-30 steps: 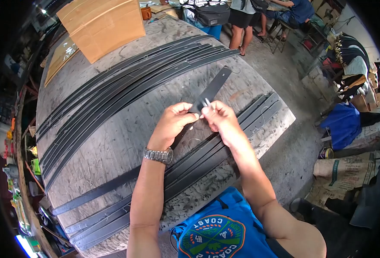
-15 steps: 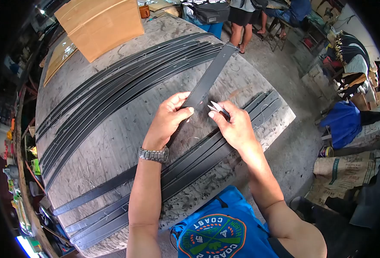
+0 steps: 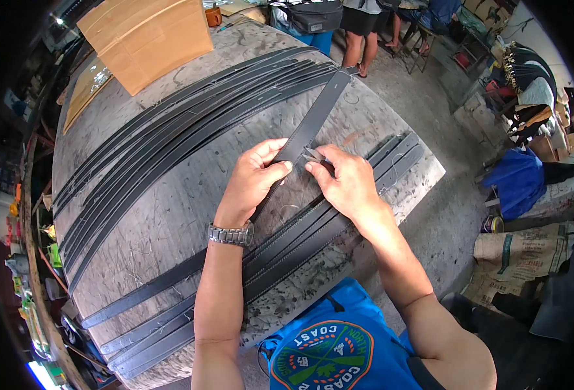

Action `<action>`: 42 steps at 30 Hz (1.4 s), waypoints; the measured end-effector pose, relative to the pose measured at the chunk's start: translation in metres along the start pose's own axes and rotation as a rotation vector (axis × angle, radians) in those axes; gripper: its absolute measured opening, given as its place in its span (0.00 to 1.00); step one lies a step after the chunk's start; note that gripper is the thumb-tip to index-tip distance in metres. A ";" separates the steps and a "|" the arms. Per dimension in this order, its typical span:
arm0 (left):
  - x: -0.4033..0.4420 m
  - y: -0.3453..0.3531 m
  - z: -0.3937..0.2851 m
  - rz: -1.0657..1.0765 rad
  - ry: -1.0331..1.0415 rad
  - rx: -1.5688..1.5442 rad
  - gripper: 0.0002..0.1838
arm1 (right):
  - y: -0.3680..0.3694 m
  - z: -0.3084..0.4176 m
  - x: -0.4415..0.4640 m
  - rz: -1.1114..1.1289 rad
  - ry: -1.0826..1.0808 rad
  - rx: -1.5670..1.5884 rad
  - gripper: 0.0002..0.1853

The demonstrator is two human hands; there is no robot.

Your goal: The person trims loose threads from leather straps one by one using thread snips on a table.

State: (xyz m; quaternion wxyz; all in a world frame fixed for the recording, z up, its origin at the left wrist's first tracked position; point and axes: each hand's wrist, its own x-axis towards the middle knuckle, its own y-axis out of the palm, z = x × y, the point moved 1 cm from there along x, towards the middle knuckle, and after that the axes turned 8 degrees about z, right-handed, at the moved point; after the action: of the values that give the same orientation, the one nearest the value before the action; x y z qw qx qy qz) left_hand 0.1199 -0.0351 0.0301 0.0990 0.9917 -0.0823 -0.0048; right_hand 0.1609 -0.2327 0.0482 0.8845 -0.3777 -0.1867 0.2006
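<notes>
My left hand (image 3: 248, 185), with a metal-link watch on its wrist, pinches a black leather belt strap (image 3: 320, 110) between thumb and fingers. The strap slants up to the right, and its lower part passes behind my hand. My right hand (image 3: 348, 185) is closed around small thread snips (image 3: 311, 155). Their pointed blades stick out past my fingers at the strap's right edge; whether they touch it I cannot tell. Beneath my forearms lie several stitched black belt straps (image 3: 300, 240), with loose threads at their ends.
Several more straps (image 3: 170, 136) lie in a curved row across the worn table (image 3: 189, 214). A cardboard sheet (image 3: 147, 45) stands at the far left, near a brown mug (image 3: 213, 15). Beyond the table are people's legs (image 3: 361, 49). A blue cloth (image 3: 514, 182) hangs at right.
My right hand has moved slightly left and up, bringing the snips' blades close to the strap edge. The blades look closer together. My left hand keeps its pinch on the strap.
</notes>
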 end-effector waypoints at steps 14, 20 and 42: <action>0.001 0.000 0.001 0.010 0.005 0.035 0.23 | -0.003 0.000 0.000 0.006 -0.004 -0.026 0.16; 0.000 0.000 0.001 -0.001 0.000 0.054 0.23 | -0.005 0.001 0.001 0.008 -0.016 -0.055 0.16; 0.001 0.000 0.005 -0.003 -0.017 0.080 0.22 | -0.007 0.000 0.003 0.057 -0.013 -0.081 0.13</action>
State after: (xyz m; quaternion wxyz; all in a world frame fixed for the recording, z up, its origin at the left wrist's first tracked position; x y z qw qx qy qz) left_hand 0.1209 -0.0364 0.0252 0.0585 0.9949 -0.0818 -0.0102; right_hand 0.1648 -0.2357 0.0544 0.8612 -0.4169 -0.1896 0.2204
